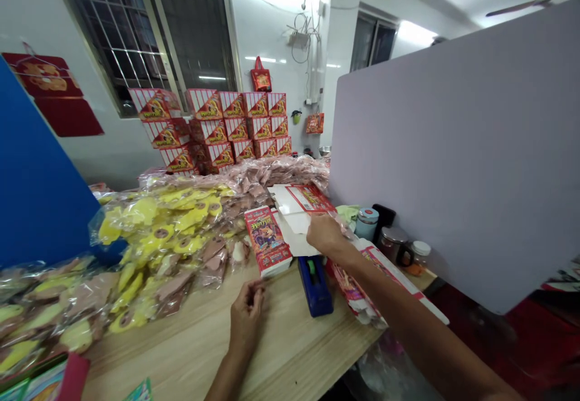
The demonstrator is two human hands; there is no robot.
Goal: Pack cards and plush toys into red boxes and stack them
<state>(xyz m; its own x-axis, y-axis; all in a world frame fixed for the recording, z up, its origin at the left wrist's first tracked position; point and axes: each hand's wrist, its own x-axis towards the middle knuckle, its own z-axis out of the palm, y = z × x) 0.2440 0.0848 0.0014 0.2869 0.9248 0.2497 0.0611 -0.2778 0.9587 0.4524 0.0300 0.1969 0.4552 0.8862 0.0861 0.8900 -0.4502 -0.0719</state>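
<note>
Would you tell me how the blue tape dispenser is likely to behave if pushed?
The blue tape dispenser looks rigid and probably fairly heavy for its size. Lying flat on the wooden table, it seems unlikely to tip or roll.

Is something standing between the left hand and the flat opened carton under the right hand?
Yes. A printed red box lies on the wooden table between the left hand and the flat opened carton. A blue tape dispenser sits to the box's right, below the right hand.
</note>
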